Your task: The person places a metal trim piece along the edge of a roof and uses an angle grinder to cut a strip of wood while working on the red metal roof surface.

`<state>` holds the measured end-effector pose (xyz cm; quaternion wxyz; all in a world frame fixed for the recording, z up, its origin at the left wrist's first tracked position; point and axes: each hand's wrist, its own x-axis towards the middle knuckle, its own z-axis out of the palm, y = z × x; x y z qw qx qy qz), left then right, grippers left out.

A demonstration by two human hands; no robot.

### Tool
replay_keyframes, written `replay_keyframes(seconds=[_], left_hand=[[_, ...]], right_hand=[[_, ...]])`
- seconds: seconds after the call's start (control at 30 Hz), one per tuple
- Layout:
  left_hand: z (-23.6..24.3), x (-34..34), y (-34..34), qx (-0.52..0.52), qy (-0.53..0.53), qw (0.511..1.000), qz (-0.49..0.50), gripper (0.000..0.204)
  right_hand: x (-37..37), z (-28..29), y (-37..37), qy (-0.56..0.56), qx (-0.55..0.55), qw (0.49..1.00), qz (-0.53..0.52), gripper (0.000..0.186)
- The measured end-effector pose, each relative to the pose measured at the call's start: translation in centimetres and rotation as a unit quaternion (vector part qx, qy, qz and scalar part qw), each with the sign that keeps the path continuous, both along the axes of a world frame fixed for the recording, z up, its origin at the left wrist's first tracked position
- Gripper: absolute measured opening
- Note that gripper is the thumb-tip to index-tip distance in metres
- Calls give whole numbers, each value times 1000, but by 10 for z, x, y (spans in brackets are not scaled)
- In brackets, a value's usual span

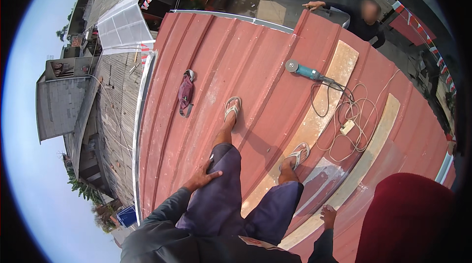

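Note:
My left hand lies on my left thigh above the knee, over the dark shorts, its fingers spread and holding nothing. Off to my right side, my right hand hangs beside a long pale plank, fingers loosely apart and nothing visible in them. I stand in sandals on a red ribbed metal roof. Ahead to the right, a teal angle grinder rests partly on another plank. Its dark cable runs toward a tangled pale extension cord with a socket block.
A waist bag lies on the roof ahead to the left. Beyond the far right edge stands a person, one arm stretched out along that edge. A dark red rounded shape fills the lower right. The roof's left edge drops toward lower roofs.

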<state>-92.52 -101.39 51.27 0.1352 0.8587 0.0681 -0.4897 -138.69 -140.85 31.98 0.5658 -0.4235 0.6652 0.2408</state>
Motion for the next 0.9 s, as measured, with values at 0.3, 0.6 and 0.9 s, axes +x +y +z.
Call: replay_keyframes(seconds=[0.3,0.6,0.9], left_hand=[[-67,-19,-20,221,115,951,-182,135],[-61,34,-54,246,73,958,-125,125],[-74,55,-41,228,0,964,-134,110]], right_hand=[[110,82,44,11,83,996,44,52],[260,125,103,11,-92,942,323,105],[306,127,121,134,-111,915,365,119]])
